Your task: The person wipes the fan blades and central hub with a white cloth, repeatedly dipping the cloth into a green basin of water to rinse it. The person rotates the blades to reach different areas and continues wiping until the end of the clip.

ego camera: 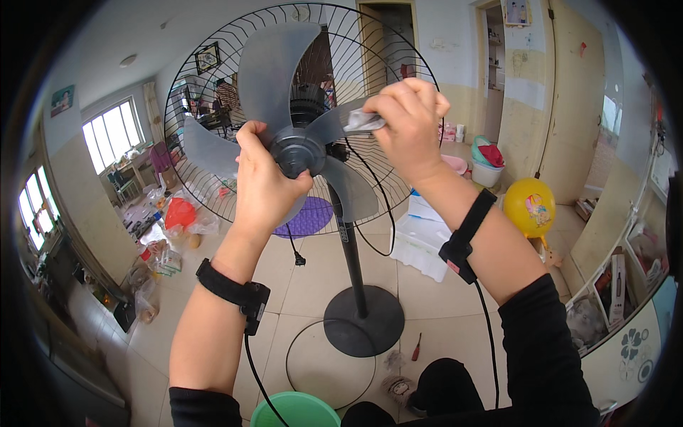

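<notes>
A black pedestal fan stands before me with its front guard off, so its translucent grey blades (269, 74) and hub (298, 152) are bare. Behind them spreads the rear wire guard (213, 197). My left hand (261, 179) grips the hub, thumb at its lower front and fingers at its left side. A crumpled whitish cloth or tissue (364, 121) is pinched in my right hand (408, 120), against the blade (333, 121) pointing right. The fan's pole (351, 261) runs down to a round black base (364, 320) on the tiled floor.
A wire ring (288, 368) lies by the base, beside a green basin (296, 411). Farther right are a red-handled screwdriver (416, 349), white foam box (421, 240) and yellow balloon (529, 208). The fan's plug (300, 260) dangles; plastic bags (181, 213) litter the left floor.
</notes>
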The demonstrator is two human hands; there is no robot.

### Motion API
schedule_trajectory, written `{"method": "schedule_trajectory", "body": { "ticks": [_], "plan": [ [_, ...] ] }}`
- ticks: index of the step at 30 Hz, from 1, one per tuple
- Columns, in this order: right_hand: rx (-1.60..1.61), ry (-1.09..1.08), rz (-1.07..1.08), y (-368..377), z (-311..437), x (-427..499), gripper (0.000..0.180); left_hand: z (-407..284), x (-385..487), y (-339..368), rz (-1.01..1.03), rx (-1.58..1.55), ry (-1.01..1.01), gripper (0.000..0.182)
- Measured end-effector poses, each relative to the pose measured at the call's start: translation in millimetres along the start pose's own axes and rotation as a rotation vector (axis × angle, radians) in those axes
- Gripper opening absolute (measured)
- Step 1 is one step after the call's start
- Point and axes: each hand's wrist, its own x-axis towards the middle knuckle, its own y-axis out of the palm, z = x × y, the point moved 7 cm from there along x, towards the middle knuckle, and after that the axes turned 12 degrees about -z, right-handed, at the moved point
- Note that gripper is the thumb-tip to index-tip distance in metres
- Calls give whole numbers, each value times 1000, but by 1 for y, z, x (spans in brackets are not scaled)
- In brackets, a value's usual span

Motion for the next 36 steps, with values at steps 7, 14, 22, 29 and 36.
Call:
{"method": "schedule_trajectory", "body": {
  "ticks": [7, 14, 22, 29, 36],
  "plan": [
    [-34, 91, 40, -34, -37, -11, 22, 4, 1, 0, 13, 9, -42, 83],
    [102, 44, -3, -53, 7, -8, 26, 2, 0, 2, -12, 40, -32, 83],
    [107, -114, 3, 16, 47, -12, 8, -2, -1, 1, -45, 96, 46, 83],
    [-87, -99, -31, -6, 3, -16, 19, 1, -1, 2, -11, 60, 26, 83],
    [-9, 193, -16, -61, -36, -25, 27, 1, -1, 0, -26, 36, -19, 82]
  ]
}}
